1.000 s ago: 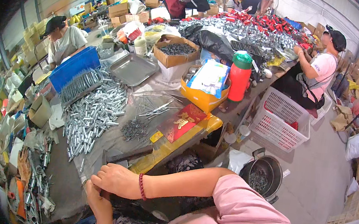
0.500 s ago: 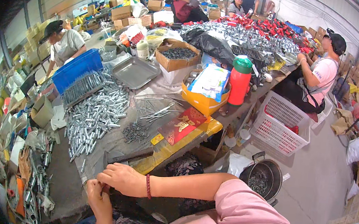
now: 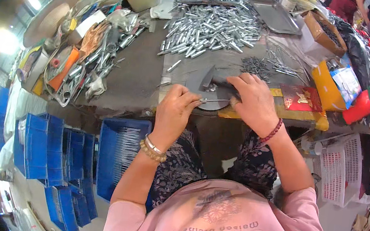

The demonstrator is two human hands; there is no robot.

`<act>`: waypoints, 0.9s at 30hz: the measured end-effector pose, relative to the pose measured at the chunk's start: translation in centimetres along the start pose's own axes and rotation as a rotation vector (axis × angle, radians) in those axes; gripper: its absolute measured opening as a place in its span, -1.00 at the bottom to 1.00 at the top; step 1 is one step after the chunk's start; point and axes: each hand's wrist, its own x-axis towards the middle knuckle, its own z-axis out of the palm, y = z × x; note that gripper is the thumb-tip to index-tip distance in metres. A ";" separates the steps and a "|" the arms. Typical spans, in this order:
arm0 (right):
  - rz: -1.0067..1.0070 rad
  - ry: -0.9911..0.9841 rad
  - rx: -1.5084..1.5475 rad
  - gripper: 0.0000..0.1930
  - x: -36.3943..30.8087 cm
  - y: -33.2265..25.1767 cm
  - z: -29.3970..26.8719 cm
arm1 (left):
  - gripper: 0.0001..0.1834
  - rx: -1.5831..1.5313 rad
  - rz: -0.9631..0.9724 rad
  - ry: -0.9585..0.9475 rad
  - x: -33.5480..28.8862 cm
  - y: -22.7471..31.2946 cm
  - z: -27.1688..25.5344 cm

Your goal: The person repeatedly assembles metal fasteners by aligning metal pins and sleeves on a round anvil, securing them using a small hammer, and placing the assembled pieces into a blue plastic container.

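Over the near edge of the worktable, my left hand (image 3: 174, 109) pinches one end of a thin metal rod (image 3: 217, 101) between thumb and forefinger. My right hand (image 3: 256, 101) has its thumb and fingertips closed at the rod's other end. The rod lies level above a flat dark plate (image 3: 193, 85). Behind it, an upright dark metal piece (image 3: 208, 77) stands on the plate, partly hidden near my right fingers. Farther back is a large heap of shiny metal tubes (image 3: 209, 30). Beyond my right hand lie small dark screw-like parts (image 3: 256, 68) and several slender rods (image 3: 286, 65).
A red card (image 3: 302, 100) and a yellow box (image 3: 329, 89) sit to the right, beside a red bottle (image 3: 357, 109). Blue bins (image 3: 107, 161) stand below the table at left. Tools and scraps, including an orange-handled one (image 3: 63, 68), crowd the table's left side.
The view has swung down and left, from the room and co-workers to my hands and lap. My hands were close together; now they are apart with the rod visible between them.
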 end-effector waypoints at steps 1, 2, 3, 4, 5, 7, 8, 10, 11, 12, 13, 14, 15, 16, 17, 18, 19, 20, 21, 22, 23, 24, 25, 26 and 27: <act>-0.005 -0.007 0.006 -0.60 0.0 0.2 0.4 | -0.87 0.003 -0.010 0.002 -0.2 -0.2 -0.1; -0.005 -0.034 -0.041 -0.60 0.0 0.4 0.6 | -0.87 -0.004 0.002 0.002 -0.3 -0.4 -0.1; -0.004 -0.060 -0.090 -0.59 0.0 0.6 0.8 | -0.87 -0.013 0.016 0.003 -0.4 -0.5 -0.1; -0.005 -0.064 -0.090 -0.59 0.0 1.1 0.9 | -0.87 -0.014 0.012 0.003 -0.4 -0.6 -0.1; -0.017 -0.066 -0.047 -0.57 0.0 1.6 1.0 | -0.86 -0.020 0.027 0.004 -0.4 -0.6 -0.1; -0.027 -0.072 -0.004 -0.54 -0.3 1.6 0.7 | -0.86 -0.028 0.040 0.003 -0.4 -0.6 0.0; 0.018 -0.044 0.069 -0.55 -0.5 0.9 -0.1 | -0.86 -0.049 0.030 -0.008 -0.3 -0.6 -0.1; 0.068 -0.018 0.136 -0.56 -1.3 -0.4 -1.8 | -0.85 -0.078 0.020 -0.022 -0.2 -0.5 0.0; 0.054 -0.004 0.170 -0.53 -1.6 -1.3 -2.8 | -0.85 -0.070 0.015 -0.027 -0.2 -0.3 -0.3; 0.042 0.010 0.205 -0.50 -2.0 -2.0 -3.3 | -0.85 -0.061 0.009 -0.032 -0.2 -0.1 -0.6; 0.048 0.007 0.202 -0.50 -2.4 -2.4 -3.6 | -0.85 -0.067 0.008 -0.036 -0.1 -0.2 -0.5; 0.004 0.052 0.174 -0.46 -2.8 -2.8 -3.7 | -0.84 -0.066 0.006 -0.038 -0.1 -0.2 -0.5; -0.040 0.098 0.147 -0.43 -2.9 -3.0 -3.7 | -0.84 -0.064 0.003 -0.040 0.0 -0.2 -0.5; -0.110 0.132 0.100 -0.41 -3.3 -2.9 -2.9 | -0.84 -0.068 0.006 -0.044 0.1 -0.2 -0.4; -0.106 0.133 0.097 -0.41 -3.7 -2.7 -2.6 | -0.84 -0.061 0.011 -0.041 0.2 -0.1 -0.4; -0.086 0.071 0.089 -0.41 -3.9 -2.6 -2.4 | -0.84 -0.052 0.018 -0.037 0.4 0.0 -0.3; -0.068 0.007 0.083 -0.41 -4.0 -2.4 -2.2 | -0.84 -0.055 0.018 -0.039 0.4 -0.1 0.1; -0.067 0.007 0.081 -0.41 -4.0 -2.3 -2.3 | -0.84 -0.071 0.036 -0.029 0.5 -0.4 0.5; -0.058 0.063 0.093 -0.40 -3.7 -2.1 -2.7 | -0.85 -0.087 0.054 -0.017 0.7 -0.6 0.9; -0.057 0.119 0.121 -0.39 -3.5 -2.4 -2.9 | -0.85 -0.075 0.047 -0.013 0.5 -0.7 0.6; -0.066 0.120 0.132 -0.39 -3.2 -2.7 -3.2 | -0.85 -0.081 0.037 -0.018 0.5 -0.8 0.4; -0.059 0.160 0.154 -0.37 -2.9 -3.0 -3.5 | -0.85 -0.086 0.026 -0.019 0.5 -0.9 0.2; -0.059 0.201 0.184 -0.36 -2.6 -3.6 -3.6 | -0.85 -0.063 0.017 -0.004 0.2 -0.9 -0.3; -0.060 0.201 0.219 -0.34 -2.3 -3.7 -3.5 | -0.86 -0.065 0.021 -0.004 0.0 -1.1 -0.3; -0.087 0.203 0.243 -0.34 -2.4 -3.7 -3.3 | -0.87 -0.064 0.024 0.001 -0.1 -1.1 -0.4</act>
